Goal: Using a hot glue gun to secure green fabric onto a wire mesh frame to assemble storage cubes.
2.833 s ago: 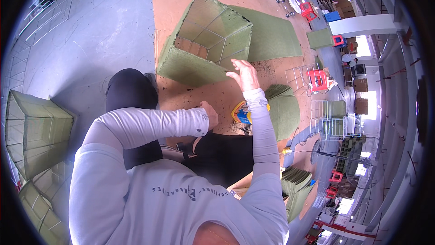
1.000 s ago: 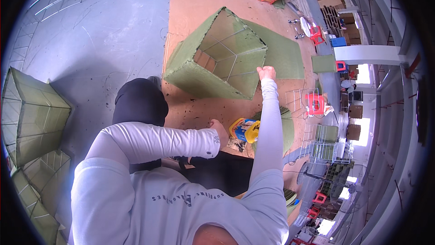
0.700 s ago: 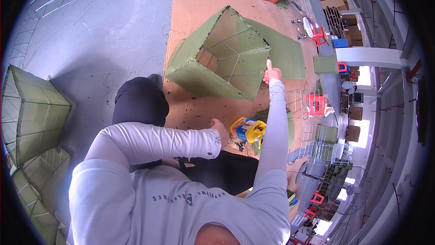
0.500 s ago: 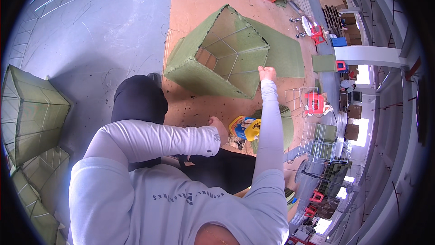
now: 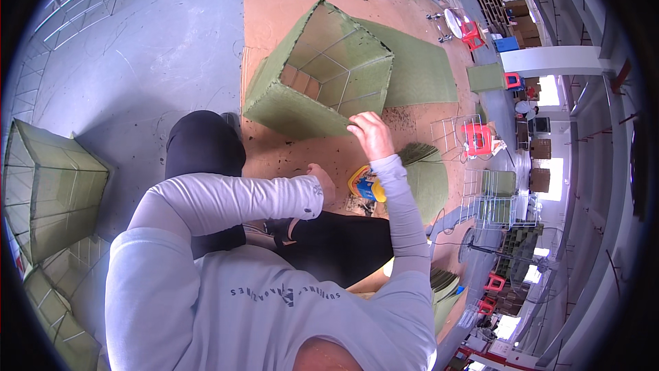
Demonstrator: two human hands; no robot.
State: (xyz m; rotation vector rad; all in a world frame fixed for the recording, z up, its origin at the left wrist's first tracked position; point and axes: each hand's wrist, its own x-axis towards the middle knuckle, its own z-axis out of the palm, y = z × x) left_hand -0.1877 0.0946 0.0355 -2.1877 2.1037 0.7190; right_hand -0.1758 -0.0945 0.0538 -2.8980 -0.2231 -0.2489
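Observation:
A large green fabric-covered wire-frame shade [image 5: 302, 100] lies on its side on the brown board floor [image 5: 288, 0], open end facing me. My right hand [image 5: 369, 132] is at its near right corner, fingers curled on the fabric rim. My left hand [image 5: 322, 182] rests low by my black-trousered knee [image 5: 202, 144], fingers tucked out of sight. A yellow and blue object [image 5: 364, 184] lies on the floor just to its right.
More green shades [image 5: 55, 179] stand at my left. A flat green fabric sheet [image 5: 420, 72] lies behind the shade and a rounded green piece [image 5: 427, 175] to my right. Bare wire frames [image 5: 491, 199], red stools [image 5: 475, 139] and boxes are farther right.
My right arm, stretched out over the shade's far right side, has drawn back to the near corner and closed on the rim. The left arm has stayed put.

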